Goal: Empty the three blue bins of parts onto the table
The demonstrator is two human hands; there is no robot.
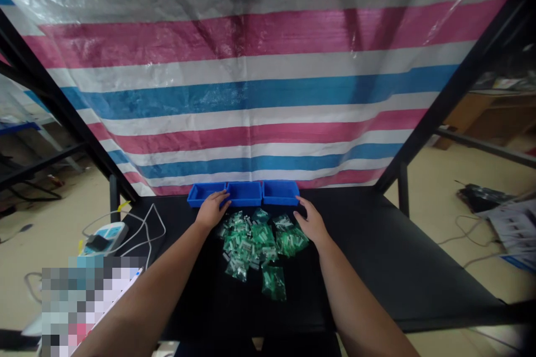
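Note:
Three blue trays stand side by side at the back of the black table: a left tray [194, 201], a middle tray [244, 202] and a right tray [280, 201]. My left hand [211, 209] is open, its fingers at the meeting edges of the left and middle trays. At the front right corner of the right tray, my right hand [312, 221] has its fingers apart and holds nothing. Between my hands lies a pile of small green and clear packets [249, 240]. One green packet [273, 283] lies apart, nearer to me.
A power strip [109, 237] with a black plug and grey cables lies on the table's left side, behind a blurred-out patch. A striped plastic sheet [251, 89] hangs behind the trays, between black frame bars. The black table [393, 268] extends to the right.

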